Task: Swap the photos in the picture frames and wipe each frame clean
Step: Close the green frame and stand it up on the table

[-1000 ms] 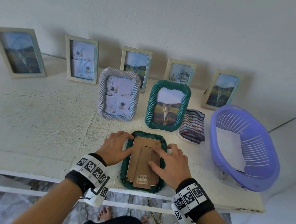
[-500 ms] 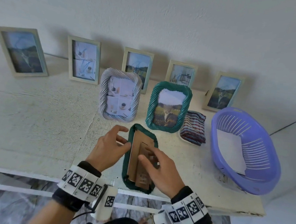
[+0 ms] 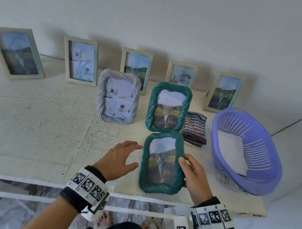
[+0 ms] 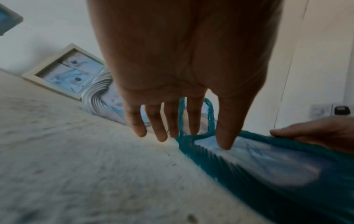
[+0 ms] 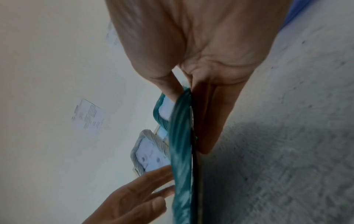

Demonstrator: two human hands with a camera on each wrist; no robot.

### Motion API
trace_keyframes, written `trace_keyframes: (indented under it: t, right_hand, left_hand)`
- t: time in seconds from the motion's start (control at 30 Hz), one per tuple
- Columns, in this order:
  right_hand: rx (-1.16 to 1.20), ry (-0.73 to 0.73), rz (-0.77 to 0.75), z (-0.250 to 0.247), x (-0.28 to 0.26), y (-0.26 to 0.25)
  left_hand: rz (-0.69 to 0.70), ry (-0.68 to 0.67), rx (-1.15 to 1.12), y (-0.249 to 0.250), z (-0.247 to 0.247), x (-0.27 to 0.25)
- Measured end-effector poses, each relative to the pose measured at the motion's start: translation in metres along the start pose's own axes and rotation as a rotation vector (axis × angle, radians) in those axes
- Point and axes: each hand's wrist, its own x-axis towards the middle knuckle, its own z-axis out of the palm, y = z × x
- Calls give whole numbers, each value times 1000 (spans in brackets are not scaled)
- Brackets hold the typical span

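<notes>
A green twisted-rim frame (image 3: 162,162) with a landscape photo faces up, tilted above the table's front edge. My right hand (image 3: 184,162) pinches its right rim, thumb on the front and fingers behind, which the right wrist view shows edge-on (image 5: 182,136). Just beside the frame's left rim, my left hand (image 3: 132,155) is spread open with straight fingers (image 4: 161,130); I cannot tell whether it touches the rim. A second green frame (image 3: 168,108) stands behind, a silver twisted frame (image 3: 118,97) to its left. A folded striped cloth (image 3: 195,129) lies right of them.
Several cream frames (image 3: 81,62) lean on the wall along the back. A purple slotted basket (image 3: 264,163) holding white paper (image 3: 232,152) stands at the right, near the table's corner. The white table (image 3: 33,130) ends just below my wrists.
The green frame was lying face down with its cardboard back up; it has been turned over to photo side up. My right hand took its right rim and my left hand came off it.
</notes>
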Motion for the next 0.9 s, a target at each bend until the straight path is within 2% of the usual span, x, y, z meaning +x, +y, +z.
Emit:
trace_keyframes:
  t: [0.13,0.33,0.43,0.5,0.63,0.67,0.73,0.9]
  right_hand:
    - [-105,-31,18,15,10,12]
    - [-839,-55,-122,32,22,10]
    - [-1004,-53,-89,33,23,5]
    - [-1022,24,-96,30,29,-2]
    - [-1002,345,-309,17,60,-18]
    - [-1025,389,-315,14,71,-21]
    - [-1095,374,-227,7,94,-26]
    - [-1213,186,8,-7,130,-19]
  left_hand:
    - [-28,-34,123,-13,5,-3]
    - [-120,-2,175,-29,-1,-10]
    - [-115,8,185,-33,-1,-11]
    - [-114,10,194,-34,0,-12]
    - [-108,22,206,-35,1,-11]
    - [-106,22,209,-35,1,-11]
    - [-105,19,214,-36,1,-11]
    - [-97,21,208,-38,1,-11]
